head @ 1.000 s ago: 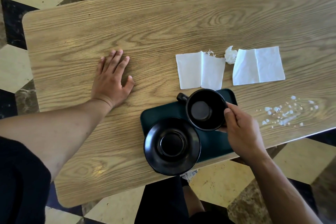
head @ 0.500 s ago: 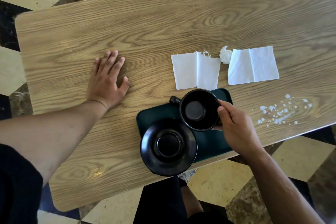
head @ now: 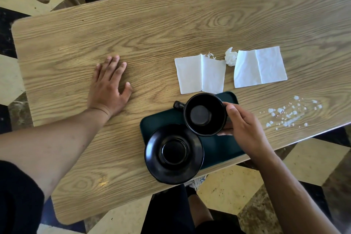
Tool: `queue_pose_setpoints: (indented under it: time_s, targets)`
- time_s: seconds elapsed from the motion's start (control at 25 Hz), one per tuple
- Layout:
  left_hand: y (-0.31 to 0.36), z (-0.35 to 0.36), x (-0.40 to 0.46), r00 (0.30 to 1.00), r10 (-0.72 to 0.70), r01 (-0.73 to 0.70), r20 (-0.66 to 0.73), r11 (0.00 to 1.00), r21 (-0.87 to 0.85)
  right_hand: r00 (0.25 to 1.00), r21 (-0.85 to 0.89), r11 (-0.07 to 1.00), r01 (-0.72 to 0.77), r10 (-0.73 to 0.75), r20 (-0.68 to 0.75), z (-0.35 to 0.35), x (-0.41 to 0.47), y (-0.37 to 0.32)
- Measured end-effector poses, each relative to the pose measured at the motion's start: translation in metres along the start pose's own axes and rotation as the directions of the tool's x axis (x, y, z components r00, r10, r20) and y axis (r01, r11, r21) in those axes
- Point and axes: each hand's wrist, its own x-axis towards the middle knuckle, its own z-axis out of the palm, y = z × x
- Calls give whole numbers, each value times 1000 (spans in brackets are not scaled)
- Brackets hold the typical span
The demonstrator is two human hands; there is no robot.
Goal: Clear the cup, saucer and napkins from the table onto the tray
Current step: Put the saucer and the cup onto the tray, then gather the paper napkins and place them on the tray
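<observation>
Fingers and thumb of the right hand [head: 245,129] curl around the far-right rim and wall of a round black ceramic cup [head: 205,114], whose small handle points left. The cup sits over the dark green rectangular tray [head: 222,146]; whether its base touches the tray cannot be told from above. A round black saucer [head: 173,154] rests on the tray's near-left corner, overhanging the edge, its rim just beside the cup. The left hand [head: 109,87] lies flat and open, palm down, on the light wooden table [head: 152,34], well apart from the tray. Beyond the tray lie two unfolded white paper napkins, one [head: 200,74] nearly touching the tray's far edge and the other [head: 260,66] to its right, with a small crumpled white wad [head: 230,57] between them. White crumbs [head: 290,114] scatter near the table's right edge.
</observation>
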Motion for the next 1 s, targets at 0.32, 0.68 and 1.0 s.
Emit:
queue_pose_setpoints:
  time_s: [0.32, 0.68, 1.0]
  targets:
    - [23, -11, 3, 997, -75, 70, 33, 989, 128, 978, -299, 949, 100, -149, -148, -18, 53, -29]
    - [116, 29, 51, 980, -199, 199, 14, 980, -29, 989, -725, 672, 147, -109, 100, 38, 119, -66]
    - [113, 38, 52, 971, -232, 231, -50, 973, -11, 980, -544, 818, 188, -197, 42, 29, 118, -55]
